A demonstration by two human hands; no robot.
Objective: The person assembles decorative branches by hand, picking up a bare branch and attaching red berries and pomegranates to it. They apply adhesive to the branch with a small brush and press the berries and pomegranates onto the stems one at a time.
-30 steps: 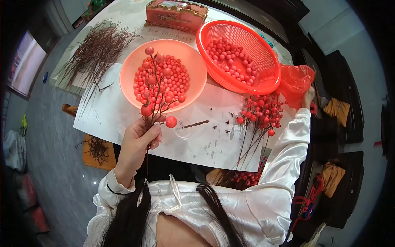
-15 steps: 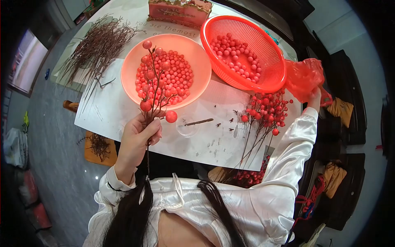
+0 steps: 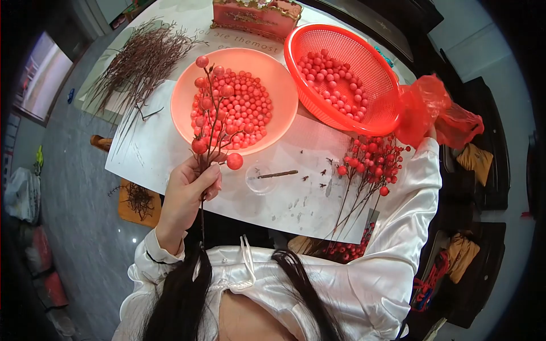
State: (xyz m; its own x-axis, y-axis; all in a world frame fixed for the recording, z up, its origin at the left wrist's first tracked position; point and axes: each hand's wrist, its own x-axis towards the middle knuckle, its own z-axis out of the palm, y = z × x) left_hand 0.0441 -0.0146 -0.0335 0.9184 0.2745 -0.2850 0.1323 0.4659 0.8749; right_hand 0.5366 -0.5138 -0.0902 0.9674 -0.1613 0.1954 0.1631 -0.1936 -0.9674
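My left hand (image 3: 190, 184) is closed around the stem of an artificial berry branch (image 3: 215, 116). Its red berries rise in front of an orange bowl (image 3: 176, 116) that holds many small red-pink balls (image 3: 256, 105). At the far right of the table, my right hand (image 3: 431, 135) reaches into a red plastic bag (image 3: 420, 111). The bag covers its fingers, so their grip cannot be made out. Beside the bag, a red mesh basket (image 3: 378, 79) stands tilted with more balls (image 3: 327, 71) inside. Below the basket lie finished-looking berry branches (image 3: 372, 162).
Bare brown twigs (image 3: 142, 65) are heaped at the back left. A pink ornate box (image 3: 256, 21) stands at the rear. A brown stick (image 3: 277, 174) lies by a small clear dish (image 3: 259, 184). A stool (image 3: 136, 204) with twigs is at lower left.
My right hand has gone deeper into the red bag, whose plastic now spreads further right and hides the fingers. My left hand keeps the branch in nearly the same place. The view has shifted slightly.
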